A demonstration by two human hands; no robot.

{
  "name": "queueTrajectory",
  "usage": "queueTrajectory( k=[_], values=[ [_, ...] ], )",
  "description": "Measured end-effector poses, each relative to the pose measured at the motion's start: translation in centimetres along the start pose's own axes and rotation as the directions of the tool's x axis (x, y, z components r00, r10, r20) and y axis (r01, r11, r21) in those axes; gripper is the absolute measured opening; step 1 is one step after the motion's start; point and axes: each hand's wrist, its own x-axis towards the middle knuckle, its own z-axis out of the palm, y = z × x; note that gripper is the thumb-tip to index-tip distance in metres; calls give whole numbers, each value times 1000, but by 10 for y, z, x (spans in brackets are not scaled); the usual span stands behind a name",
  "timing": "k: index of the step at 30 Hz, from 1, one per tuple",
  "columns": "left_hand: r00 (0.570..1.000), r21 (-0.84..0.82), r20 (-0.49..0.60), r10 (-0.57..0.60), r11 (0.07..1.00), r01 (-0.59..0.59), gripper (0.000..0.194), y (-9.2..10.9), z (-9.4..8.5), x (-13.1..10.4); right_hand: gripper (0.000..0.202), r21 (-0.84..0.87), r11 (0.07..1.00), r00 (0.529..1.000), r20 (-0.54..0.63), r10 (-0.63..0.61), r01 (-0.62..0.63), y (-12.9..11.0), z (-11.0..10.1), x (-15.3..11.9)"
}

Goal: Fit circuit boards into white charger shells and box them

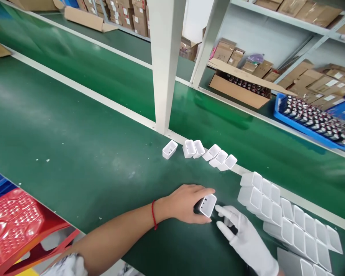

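My left hand (pixel 186 203), bare with a red cord round the wrist, grips a white plastic housing (pixel 208 206) between thumb and fingers. The housing is a small open box with dark slots in its inner end, and its open side faces up and right. Something dark, a part or a shadow, shows beside it under the hand. Just to the right is my right hand (pixel 238 232) in a white glove, thumb and forefinger apart, close to the housing but not gripping it. A dark patch by its palm is too unclear to name.
Several similar white housings (pixel 218 156) stand along the green table's (pixel 89 153) back rail, and more form rows (pixel 299 226) at right. A white post (pixel 165 69) rises behind. Beyond are a blue tray (pixel 310 134) of small parts and cartons. A red stool (pixel 14 226) is at lower left.
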Motion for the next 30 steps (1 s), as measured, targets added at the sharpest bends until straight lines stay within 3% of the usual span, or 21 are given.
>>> queueTrajectory(
  k=[3,6,8,10,13,16,22,25,30],
  values=[
    [1000,1,10,-19,1000,19,78,0,1,-1,29,-99,990,990,-93,-107,98,-14,-31,20],
    [1000,2,9,-30,1000,30,76,1,1,-2,32,-253,956,946,-248,-211,147,-32,-59,61],
    [1000,0,6,-26,1000,26,76,1,1,-2,33,-304,943,942,-255,-218,136,-43,-69,100],
    [1000,3,5,-9,1000,9,77,0,2,-3,40,-309,941,966,-169,-195,136,-53,-71,143],
    [999,32,16,29,999,-29,75,-1,3,-3,55,-359,926,993,15,-118,116,-63,-60,206],
    [998,93,49,43,995,-48,70,-3,4,-3,62,-436,892,988,145,-60,118,-70,-43,261],
    [995,201,79,58,977,-73,70,-4,6,-2,52,-427,885,957,281,-67,187,-82,-10,334],
    [994,217,78,76,972,-92,74,-7,8,-2,46,-422,893,961,273,-39,155,-89,2,351],
    [993,240,55,109,964,-119,76,-11,15,-1,52,-409,905,972,142,188,-116,-95,15,365]
  ],
)
